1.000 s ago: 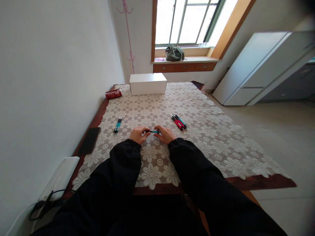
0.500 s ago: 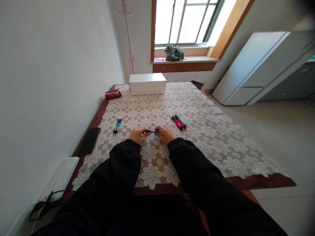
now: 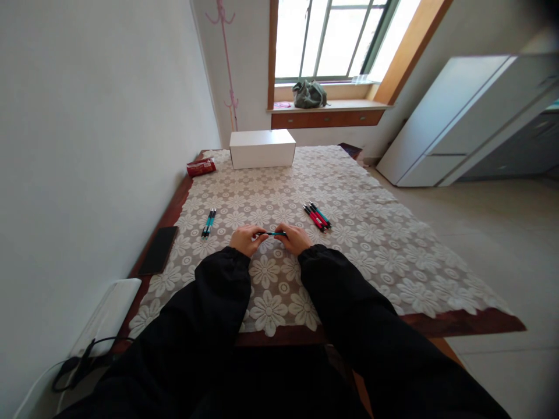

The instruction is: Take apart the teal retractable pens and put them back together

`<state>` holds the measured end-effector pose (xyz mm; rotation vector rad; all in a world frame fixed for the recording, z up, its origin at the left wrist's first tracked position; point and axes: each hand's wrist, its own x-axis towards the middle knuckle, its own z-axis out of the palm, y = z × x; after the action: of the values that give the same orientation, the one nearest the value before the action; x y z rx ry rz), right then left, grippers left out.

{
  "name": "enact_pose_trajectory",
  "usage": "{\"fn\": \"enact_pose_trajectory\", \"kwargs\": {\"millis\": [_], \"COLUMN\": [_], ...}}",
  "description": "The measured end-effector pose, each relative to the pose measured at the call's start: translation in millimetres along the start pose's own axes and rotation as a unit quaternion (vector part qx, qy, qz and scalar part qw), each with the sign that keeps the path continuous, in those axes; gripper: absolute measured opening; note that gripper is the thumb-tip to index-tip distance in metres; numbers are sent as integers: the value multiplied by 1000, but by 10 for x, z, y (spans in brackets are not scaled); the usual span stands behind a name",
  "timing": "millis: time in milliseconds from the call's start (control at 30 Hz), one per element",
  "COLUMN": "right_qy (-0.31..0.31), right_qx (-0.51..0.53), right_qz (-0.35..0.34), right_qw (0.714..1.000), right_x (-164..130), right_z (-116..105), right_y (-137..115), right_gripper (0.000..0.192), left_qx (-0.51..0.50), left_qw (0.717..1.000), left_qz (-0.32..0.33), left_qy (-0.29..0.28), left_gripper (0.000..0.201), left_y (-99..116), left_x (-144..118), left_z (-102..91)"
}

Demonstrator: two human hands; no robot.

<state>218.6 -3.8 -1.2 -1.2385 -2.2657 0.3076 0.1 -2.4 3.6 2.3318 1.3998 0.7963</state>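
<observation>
Between my hands a blue-and-black pen [image 3: 271,234] lies crosswise, just above the lace tablecloth [image 3: 267,270]. My left hand [image 3: 246,240] pinches its black end, and my right hand [image 3: 293,238] pinches the blue end. Fingers hide both tips of the pen. Two blue-and-black pens [image 3: 208,223] lie side by side to the left of my left hand. Beyond my right hand is a group of several pens [image 3: 317,217], red-and-black ones with a blue-and-black one at their right.
A white box [image 3: 262,150] stands at the far end of the table, beside a red packet [image 3: 201,167]. Along the left edge lie a black phone [image 3: 158,250] and a white device [image 3: 107,314] with cables. The wall runs close on the left.
</observation>
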Motion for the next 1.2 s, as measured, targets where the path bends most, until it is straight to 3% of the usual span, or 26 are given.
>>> {"fn": "enact_pose_trajectory", "kwargs": {"millis": [267,467,600,900,1100,1200], "right_qy": [-20,9,27,-4,17,24], "right_qx": [-5,14,2,-26,-17,-28], "right_qz": [-11,-15,-17,-24,-31,-57], "right_qw": [1000,1000,999,999,999,998], "right_x": [9,11,16,16,12,16], "right_z": [19,6,-1,5,-7,-8], "right_y": [8,3,19,-3,-1,3], "right_gripper": [18,21,11,18,17,17], "left_qx": [-7,-10,-7,-5,11,28], "left_qw": [1000,999,1000,1000,999,999], "left_qz": [6,-23,-19,-1,-31,-30], "left_qy": [9,31,21,8,20,16], "left_gripper": [20,23,22,21,31,48], "left_y": [-28,0,-29,-13,10,20], "left_x": [4,-7,0,4,-11,-20], "left_z": [14,9,19,8,-7,-19]}}
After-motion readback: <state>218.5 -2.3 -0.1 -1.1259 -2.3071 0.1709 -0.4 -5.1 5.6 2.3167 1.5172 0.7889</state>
